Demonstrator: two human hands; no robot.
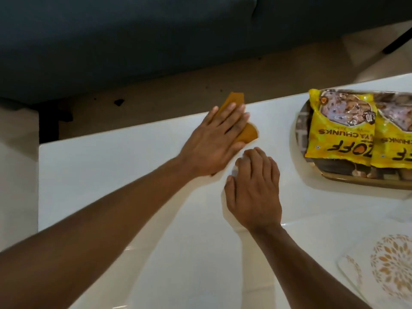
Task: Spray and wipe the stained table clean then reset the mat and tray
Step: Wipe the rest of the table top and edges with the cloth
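We are in the wiping step, judging by where our hands lie; nearest us at the right corner sits the mat (pixel 388 270), a thin white sheet with rounded corners and a gold leaf pattern, pushed aside and not yet reset; the counter (pixel 124 186) is glossy white and throws back soft reflections, and we can make out no stain on it from here; our right hand (pixel 254 190) rests on it empty, fingers curled loosely; just beyond, our left hand (pixel 214 141) presses flat on the mustard cloth (pixel 245 132), a soft folded rag reaching the far edge; farther right the oval tray (pixel 347 177) carries crinkly yellow snack packets (pixel 341 126); next, we think, come broad strokes, then mat and tray go back
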